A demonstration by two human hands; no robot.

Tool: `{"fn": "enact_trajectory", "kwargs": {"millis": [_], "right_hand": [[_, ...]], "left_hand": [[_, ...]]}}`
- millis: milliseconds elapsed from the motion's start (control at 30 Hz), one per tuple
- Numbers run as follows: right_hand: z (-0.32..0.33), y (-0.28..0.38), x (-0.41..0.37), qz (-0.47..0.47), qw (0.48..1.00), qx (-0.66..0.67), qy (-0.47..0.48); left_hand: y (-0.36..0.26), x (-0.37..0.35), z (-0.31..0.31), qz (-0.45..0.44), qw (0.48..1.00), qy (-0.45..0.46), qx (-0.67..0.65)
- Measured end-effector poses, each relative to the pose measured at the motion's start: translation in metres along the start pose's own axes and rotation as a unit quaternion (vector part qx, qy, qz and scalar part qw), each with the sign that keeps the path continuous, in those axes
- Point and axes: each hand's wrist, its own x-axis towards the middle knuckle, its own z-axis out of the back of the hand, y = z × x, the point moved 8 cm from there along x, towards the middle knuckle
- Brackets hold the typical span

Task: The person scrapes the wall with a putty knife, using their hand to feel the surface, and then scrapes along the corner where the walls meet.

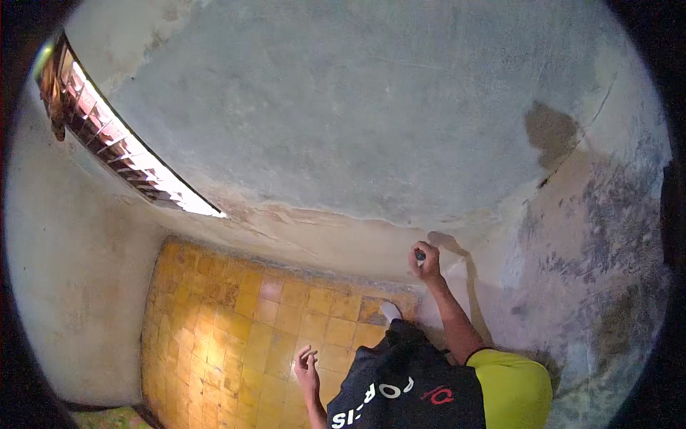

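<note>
My right hand (427,264) is raised close to the wall (343,236), its fingers wrapped round a small dark object (420,255). Only the rounded dark end shows inside the fist, so I cannot tell what kind of thing it is. Pale, rough plaster lies around this hand, below a blue-grey painted area. Low at my other side, my left hand (306,359) hangs over the tiled floor with loosely bent fingers apart and nothing in them.
Yellow square tiles (264,314) cover the floor, with a bright light patch at left. A barred window opening (121,143) slants across the upper left. Dark stained, peeling plaster (593,236) marks the right wall. A patterned green surface (107,418) shows at bottom left.
</note>
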Motion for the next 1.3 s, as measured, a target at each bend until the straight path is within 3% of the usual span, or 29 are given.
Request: {"fn": "enact_trajectory", "kwargs": {"millis": [200, 300, 400, 500, 533, 633, 733, 833, 867, 967, 1100, 1233, 1300], "right_hand": [[-0.035, -0.035, -0.052, -0.138, 0.983, -0.064, 0.101], [-0.058, -0.010, -0.058, 0.024, 0.965, -0.210, 0.158], [-0.071, 0.020, -0.047, -0.130, 0.972, -0.068, 0.182], [-0.068, 0.060, -0.031, -0.111, 0.992, 0.042, 0.039], [-0.074, 0.059, -0.033, -0.081, 0.996, 0.022, 0.039], [-0.112, 0.028, -0.054, -0.163, 0.973, 0.115, 0.119], [-0.140, 0.032, -0.078, -0.276, 0.914, 0.237, 0.181], [-0.157, 0.017, -0.115, -0.382, 0.888, 0.187, 0.176], [-0.153, 0.030, -0.115, -0.319, 0.920, 0.060, 0.222], [-0.149, 0.051, -0.131, -0.343, 0.919, 0.090, 0.174], [-0.163, 0.012, -0.188, -0.554, 0.735, 0.381, 0.083], [-0.164, -0.042, -0.203, -0.606, 0.672, 0.408, -0.121], [-0.157, -0.049, -0.183, -0.571, 0.703, 0.391, -0.167]], "left_hand": [[0.008, -0.006, 0.009, 0.005, 1.000, -0.022, -0.009], [0.011, -0.010, 0.016, 0.009, 0.999, -0.031, -0.015], [0.018, -0.015, 0.030, 0.019, 0.999, -0.045, -0.009], [0.030, -0.020, 0.050, 0.026, 0.997, -0.067, -0.017], [0.034, -0.023, 0.058, 0.029, 0.997, -0.074, -0.023], [0.042, -0.030, 0.076, 0.033, 0.993, -0.102, -0.047], [0.049, -0.031, 0.088, 0.051, 0.992, -0.096, -0.066], [0.050, -0.021, 0.094, 0.058, 0.994, -0.080, -0.051], [0.050, -0.014, 0.093, 0.069, 0.994, -0.072, -0.048], [0.037, 0.018, 0.089, 0.049, 0.998, -0.024, -0.025], [-0.004, 0.090, 0.086, -0.047, 0.995, -0.020, -0.083], [-0.096, 0.161, 0.062, -0.191, 0.980, -0.006, -0.060], [-0.147, 0.185, 0.048, -0.227, 0.974, 0.007, -0.010]]}}
